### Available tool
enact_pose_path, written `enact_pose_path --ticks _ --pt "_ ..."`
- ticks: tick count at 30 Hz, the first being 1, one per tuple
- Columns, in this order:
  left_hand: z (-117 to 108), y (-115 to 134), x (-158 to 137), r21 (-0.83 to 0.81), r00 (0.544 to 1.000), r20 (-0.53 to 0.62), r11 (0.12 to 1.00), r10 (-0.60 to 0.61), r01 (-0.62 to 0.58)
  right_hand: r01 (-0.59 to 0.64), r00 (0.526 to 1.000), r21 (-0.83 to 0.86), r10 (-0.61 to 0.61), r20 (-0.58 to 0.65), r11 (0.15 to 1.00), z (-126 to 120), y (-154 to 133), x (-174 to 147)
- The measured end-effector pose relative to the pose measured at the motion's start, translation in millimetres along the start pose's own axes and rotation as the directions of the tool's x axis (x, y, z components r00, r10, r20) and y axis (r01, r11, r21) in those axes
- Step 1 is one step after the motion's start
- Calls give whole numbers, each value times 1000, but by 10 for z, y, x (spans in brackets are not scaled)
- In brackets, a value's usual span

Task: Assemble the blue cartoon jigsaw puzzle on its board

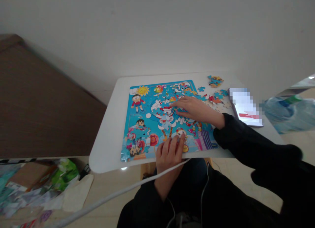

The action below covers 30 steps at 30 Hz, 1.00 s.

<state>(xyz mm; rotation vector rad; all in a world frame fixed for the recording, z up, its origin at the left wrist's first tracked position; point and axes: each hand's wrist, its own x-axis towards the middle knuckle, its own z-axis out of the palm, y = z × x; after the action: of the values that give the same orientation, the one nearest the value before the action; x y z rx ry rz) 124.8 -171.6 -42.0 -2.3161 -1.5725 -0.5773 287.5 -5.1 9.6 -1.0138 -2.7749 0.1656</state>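
Note:
A blue cartoon jigsaw puzzle [136, 118] lies on a white table, partly put together. In its middle, several pieces sit loosely over a white-and-blue cartoon figure [163, 118]. My right hand [190, 108] reaches over this middle part from the right, its fingers stretched out and the thumb apart. The fingertips are beside a red-and-white patch of pieces; I cannot tell whether they press on one. My left hand [169, 154] rests on the puzzle's near edge, fingers laid flat and slightly bent, holding nothing I can see.
Loose puzzle pieces [216, 101] are heaped right of the puzzle, with a small cluster [215, 81] behind them. A lit phone [246, 108] lies at the table's right side. A white cable [137, 183] crosses in front of me. Brown furniture [49, 103] stands at left, bags and a box below.

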Motion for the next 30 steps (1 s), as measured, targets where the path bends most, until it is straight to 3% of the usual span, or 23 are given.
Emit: enact_pose_path --ticks 9,13,17,21,23,26,28,30 --pt "-7 -9 -4 -21 1000 2 1000 5 -5 -59 992 -81 68 109 995 -139 -16 200" --pt "8 -12 -5 -30 1000 -1 1000 4 -4 -151 980 -65 158 122 986 -164 -16 227" --pt "29 -10 -9 -41 1000 -12 999 0 -1 -270 963 193 261 68 943 -183 86 245" --pt "32 -8 -17 -42 1000 -13 999 2 -3 -290 931 570 364 -16 769 -243 -13 283" --pt "26 -12 -17 -47 1000 -9 999 11 -12 -236 945 732 327 19 639 -251 -214 337" --pt "22 -21 -19 -58 1000 11 998 17 -16 -204 976 855 169 139 477 -188 -600 481" --pt "29 -24 -26 -61 1000 14 998 21 -20 -191 981 871 72 178 452 -100 -817 606" --pt "39 -25 -36 -58 1000 4 998 25 -24 -164 984 840 21 179 516 4 -956 725"
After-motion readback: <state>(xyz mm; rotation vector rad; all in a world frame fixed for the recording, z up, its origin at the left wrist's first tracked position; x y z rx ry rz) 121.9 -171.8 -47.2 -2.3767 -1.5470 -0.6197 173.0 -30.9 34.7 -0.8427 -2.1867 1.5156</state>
